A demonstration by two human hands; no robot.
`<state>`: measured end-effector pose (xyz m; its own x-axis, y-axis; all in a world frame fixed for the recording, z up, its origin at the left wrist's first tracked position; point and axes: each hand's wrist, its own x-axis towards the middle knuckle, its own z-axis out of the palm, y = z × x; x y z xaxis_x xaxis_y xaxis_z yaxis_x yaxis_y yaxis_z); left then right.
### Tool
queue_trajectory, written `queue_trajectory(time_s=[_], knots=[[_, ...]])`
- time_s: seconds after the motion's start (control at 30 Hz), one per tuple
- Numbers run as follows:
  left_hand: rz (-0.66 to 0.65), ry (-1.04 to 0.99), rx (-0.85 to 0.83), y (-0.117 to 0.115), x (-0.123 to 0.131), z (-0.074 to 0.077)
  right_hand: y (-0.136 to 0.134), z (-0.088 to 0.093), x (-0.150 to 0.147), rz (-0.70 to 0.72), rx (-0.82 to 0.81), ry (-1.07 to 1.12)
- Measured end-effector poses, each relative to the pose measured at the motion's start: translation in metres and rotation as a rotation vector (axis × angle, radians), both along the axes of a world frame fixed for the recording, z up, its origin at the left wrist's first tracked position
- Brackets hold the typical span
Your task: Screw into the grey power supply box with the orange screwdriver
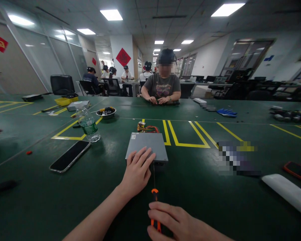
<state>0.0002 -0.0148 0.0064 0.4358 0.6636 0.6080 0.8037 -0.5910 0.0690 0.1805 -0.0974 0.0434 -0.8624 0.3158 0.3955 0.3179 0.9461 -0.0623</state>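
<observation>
A grey metal box, which looks like a computer power supply (146, 142), lies flat on the green table in front of me. A bundle of coloured cables (147, 128) comes out of its far side. My left hand (139, 167) rests on top of it, fingers stretched out over the near left part. In my right hand (169, 219) is an orange and black screwdriver (155, 197), gripped by its handle. Its thin shaft points away from me to the box's near side. Whether the tip touches a screw is too small to tell.
To the left are a phone (70, 156), a plastic bottle (90, 129) and a metal bowl of tools (106, 113). A white object (288, 194) and an orange-edged phone (298, 171) lie at the right. Across the table sits a person (162, 83); blue gloves (226, 113) lie nearby.
</observation>
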Motion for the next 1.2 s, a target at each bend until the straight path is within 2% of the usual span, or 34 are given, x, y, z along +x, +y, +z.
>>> queue_trajectory(time_s=[0.1, 0.17, 0.23, 0.37, 0.43, 0.67, 0.83, 1.03, 1.2], knots=[[-0.003, 0.006, 0.006, 0.001, 0.0, 0.0, 0.0, 0.0, -0.001, -0.066, -0.273, 0.157], [-0.001, 0.001, 0.005, 0.001, 0.0, 0.001, 0.0, -0.002, -0.003, -0.065, -0.36, 0.193], [-0.005, -0.004, -0.001, 0.002, 0.0, 0.001, 0.0, -0.004, -0.006, -0.063, -0.279, 0.173], [-0.01, -0.007, 0.001, 0.002, -0.001, 0.002, -0.001, -0.005, -0.009, -0.067, -0.007, 0.059], [-0.012, -0.009, 0.006, 0.002, -0.001, 0.001, -0.001, -0.004, -0.009, -0.052, 0.048, 0.016], [-0.037, -0.053, -0.026, 0.001, 0.0, 0.002, -0.002, -0.013, -0.014, -0.012, 0.011, 0.082], [-0.036, -0.084, -0.03, 0.001, 0.0, 0.002, -0.002, -0.021, -0.016, -0.086, -0.13, 0.179], [-0.04, -0.078, -0.038, 0.001, -0.001, 0.002, -0.002, -0.016, -0.016, -0.069, -0.008, 0.114], [-0.033, -0.075, -0.041, 0.002, -0.001, 0.0, -0.001, -0.023, -0.019, -0.056, -0.002, 0.168]])
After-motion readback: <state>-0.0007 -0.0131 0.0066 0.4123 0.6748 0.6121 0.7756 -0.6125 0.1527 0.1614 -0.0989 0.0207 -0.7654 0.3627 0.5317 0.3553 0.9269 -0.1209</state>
